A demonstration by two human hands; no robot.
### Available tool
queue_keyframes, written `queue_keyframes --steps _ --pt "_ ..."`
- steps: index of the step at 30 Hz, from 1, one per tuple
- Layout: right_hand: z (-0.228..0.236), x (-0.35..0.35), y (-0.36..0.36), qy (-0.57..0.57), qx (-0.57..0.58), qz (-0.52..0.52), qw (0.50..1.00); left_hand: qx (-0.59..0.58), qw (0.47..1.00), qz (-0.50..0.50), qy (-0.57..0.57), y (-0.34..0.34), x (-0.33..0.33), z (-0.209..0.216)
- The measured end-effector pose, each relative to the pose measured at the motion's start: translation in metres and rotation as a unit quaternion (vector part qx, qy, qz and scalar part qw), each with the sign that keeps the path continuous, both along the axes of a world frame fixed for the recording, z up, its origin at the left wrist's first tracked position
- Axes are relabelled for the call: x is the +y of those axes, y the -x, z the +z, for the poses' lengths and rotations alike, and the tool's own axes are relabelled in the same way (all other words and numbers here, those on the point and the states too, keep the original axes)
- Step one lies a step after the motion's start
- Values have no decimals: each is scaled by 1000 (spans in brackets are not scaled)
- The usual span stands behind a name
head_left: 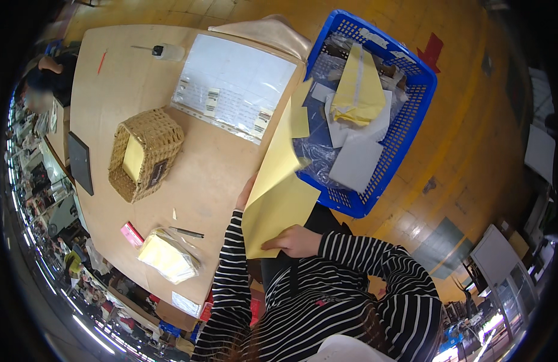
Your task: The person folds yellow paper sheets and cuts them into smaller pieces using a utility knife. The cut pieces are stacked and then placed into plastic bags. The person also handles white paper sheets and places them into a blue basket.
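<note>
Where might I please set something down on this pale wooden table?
The table is bare below the plastic-covered white sheet, and between the thin red stick and woven tan basket; the blue plastic crate is crowded with papers.

Paper sheet (282,205): plain pale yellow
Sleeves (360,250): black with thin white stripes
Crate (407,128): bright blue, lattice of holes
Basket (164,134): tan weave, dark tag (157,174)
Tabletop (122,78): light beige
Wrapped bundle (167,256): pale yellow
Small packet (132,234): pinkish red
Pen (187,233): dark
Floor (472,145): ochre yellow
Floor arrow (431,52): red

black-and-white striped top (318,289) with wrist-length sleeves (231,259) in the same pattern
</note>
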State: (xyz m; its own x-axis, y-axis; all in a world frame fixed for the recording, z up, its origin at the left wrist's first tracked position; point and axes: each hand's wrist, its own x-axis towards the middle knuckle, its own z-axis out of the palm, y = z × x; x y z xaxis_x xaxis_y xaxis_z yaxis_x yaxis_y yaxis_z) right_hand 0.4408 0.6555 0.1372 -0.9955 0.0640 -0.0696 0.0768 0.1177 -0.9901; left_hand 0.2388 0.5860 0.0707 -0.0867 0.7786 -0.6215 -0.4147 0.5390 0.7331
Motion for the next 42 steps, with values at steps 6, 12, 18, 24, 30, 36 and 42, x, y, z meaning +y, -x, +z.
queue_keyframes --steps 6,12,18,24,30,36,42 --pt "-3 -3 17 17 -44 -55 997 -116 965 159 -171 2 -36 52" --pt "0 3 25 -59 1 20 998 235 963 119 47 10 -16 69" --pt "26 55 18 -63 -1 -56 996 343 922 136 121 32 -33 85" --pt "63 77 42 -152 51 -44 986 363 904 62 215 44 -54 100" --pt "98 111 86 -208 112 -111 965 373 917 84 110 36 -89 158" --pt "171 75 121 -217 239 5 946 306 874 318 205 61 -149 166" --pt "189 -43 123 -20 118 451 885 383 822 417 64 71 -230 132"
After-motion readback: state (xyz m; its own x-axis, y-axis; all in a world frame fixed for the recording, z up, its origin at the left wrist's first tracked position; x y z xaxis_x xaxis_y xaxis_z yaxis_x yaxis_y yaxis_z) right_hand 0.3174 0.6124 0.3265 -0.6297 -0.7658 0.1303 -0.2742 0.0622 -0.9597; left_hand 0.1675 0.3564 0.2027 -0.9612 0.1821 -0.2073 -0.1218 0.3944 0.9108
